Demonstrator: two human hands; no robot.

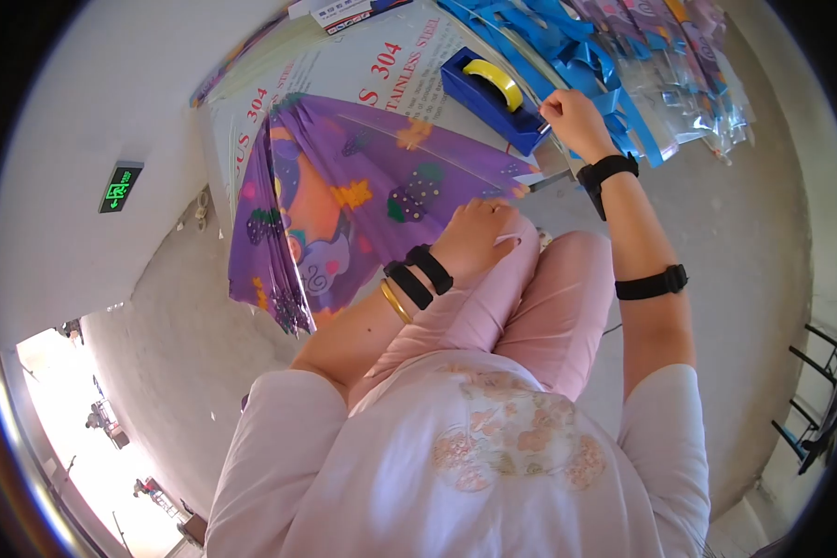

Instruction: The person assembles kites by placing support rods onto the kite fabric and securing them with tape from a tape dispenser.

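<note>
A purple umbrella (pixel 353 186) with cartoon prints lies partly folded, its canopy spread in a fan across the table's near side and hanging over the edge. My left hand (pixel 479 232) is above my knee at the umbrella's near edge, back upward. Its fingers are curled over the fabric, and their tips are partly hidden. A blue tape dispenser (pixel 474 107) holding a yellow-cored tape roll (pixel 495 86) stands beyond the umbrella. At the dispenser's cutter end, my right hand (pixel 575 123) has thumb and finger pinched together on the tape end; the strip itself is barely visible.
Blue straps (pixel 567 46) lie tangled behind the dispenser. Several patterned items in clear plastic bags (pixel 679 56) are piled at the far right. The table (pixel 344 70) has a printed steel-label covering. Black chair legs (pixel 818 400) stand at right.
</note>
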